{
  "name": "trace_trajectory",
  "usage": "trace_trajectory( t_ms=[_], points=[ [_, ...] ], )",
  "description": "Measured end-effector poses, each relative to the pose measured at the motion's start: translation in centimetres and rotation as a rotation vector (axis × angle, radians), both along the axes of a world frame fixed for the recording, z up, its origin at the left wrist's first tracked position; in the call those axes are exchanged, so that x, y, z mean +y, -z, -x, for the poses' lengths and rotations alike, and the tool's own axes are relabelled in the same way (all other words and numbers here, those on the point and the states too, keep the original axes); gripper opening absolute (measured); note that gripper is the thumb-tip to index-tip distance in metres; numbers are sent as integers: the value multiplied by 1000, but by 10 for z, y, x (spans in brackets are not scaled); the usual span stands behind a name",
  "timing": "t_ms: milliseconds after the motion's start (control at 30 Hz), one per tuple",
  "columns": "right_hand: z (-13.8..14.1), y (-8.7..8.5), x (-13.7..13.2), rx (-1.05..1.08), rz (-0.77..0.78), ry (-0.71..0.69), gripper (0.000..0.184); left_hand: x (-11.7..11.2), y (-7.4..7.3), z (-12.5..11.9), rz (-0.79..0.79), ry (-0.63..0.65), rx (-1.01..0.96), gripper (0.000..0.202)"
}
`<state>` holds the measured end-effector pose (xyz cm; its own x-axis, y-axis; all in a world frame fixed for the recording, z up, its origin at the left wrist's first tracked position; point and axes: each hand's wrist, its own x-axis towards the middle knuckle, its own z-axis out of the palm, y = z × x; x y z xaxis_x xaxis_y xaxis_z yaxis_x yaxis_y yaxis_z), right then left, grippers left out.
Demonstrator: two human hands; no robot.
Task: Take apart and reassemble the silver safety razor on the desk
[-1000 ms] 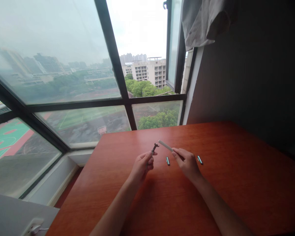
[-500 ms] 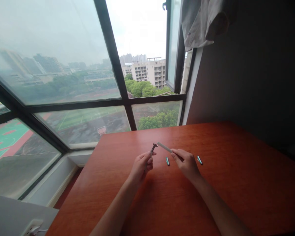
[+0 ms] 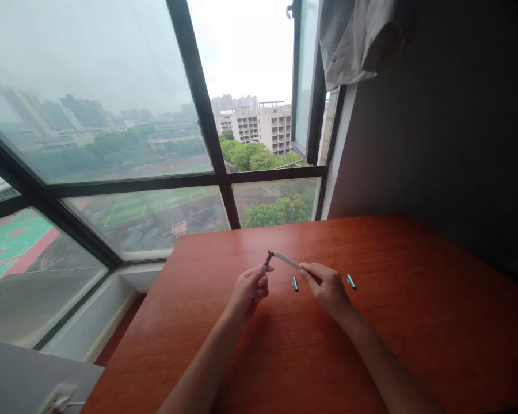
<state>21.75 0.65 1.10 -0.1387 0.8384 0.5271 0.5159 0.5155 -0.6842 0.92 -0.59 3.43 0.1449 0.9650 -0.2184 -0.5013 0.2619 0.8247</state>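
My left hand is closed on a small dark metal piece whose tip sticks up past the fingers. My right hand pinches the near end of a thin white stick, and the stick's far tip meets the top of the metal piece. Both hands hover just above a reddish wooden table. Two small teal cylinders lie on the table: one between the hands, another to the right of my right hand.
A large window with dark frames fills the left and far side, ending at the table's far edge. A pale cloth hangs at the top right against a dark wall. A white socket sits at the bottom left.
My right hand has moved the white stick leftward until its tip touches the metal piece in my left hand. The teal cylinders have not moved.
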Motion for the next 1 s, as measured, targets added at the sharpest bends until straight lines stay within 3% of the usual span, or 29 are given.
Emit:
trace_trajectory(
  t_ms=[133,1000],
  points=[
    [-1,-1,0,5,-3,46,22,0,-1,0,6,3,1,41],
    [-1,0,0,-20,-5,23,24,0,0,0,3,13,-7,41]
  ],
)
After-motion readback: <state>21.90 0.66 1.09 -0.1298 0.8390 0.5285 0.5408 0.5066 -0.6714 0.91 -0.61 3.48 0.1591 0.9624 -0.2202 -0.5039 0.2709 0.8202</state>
